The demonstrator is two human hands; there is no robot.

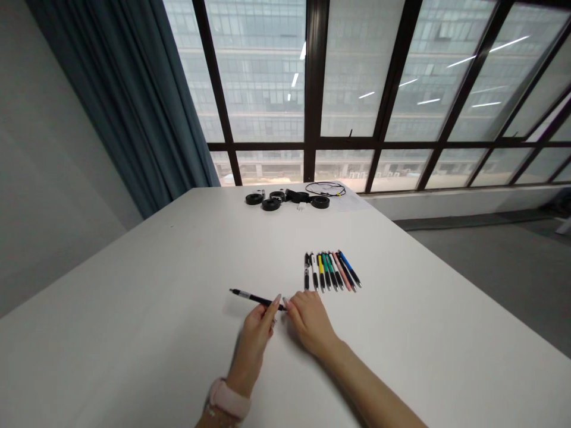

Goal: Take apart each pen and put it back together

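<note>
A black pen [255,298] with a pale band near its left end is held just above the white table [156,333]. My left hand [260,326] is closed around its barrel, thumb on top. At the pen's right end, my right hand [307,318] pinches the tip between thumb and fingers; exactly how they grip is partly hidden. Just beyond my right hand lies a row of several pens [332,271], side by side, in black, white, yellow, green, pink and blue.
Several black tape-like rolls [270,204] lie at the far end of the table, with a thin black cable [328,190] beside them. A blue curtain [134,107] hangs at the left, and dark-framed windows [317,71] stand behind. The table's right edge drops to a grey floor.
</note>
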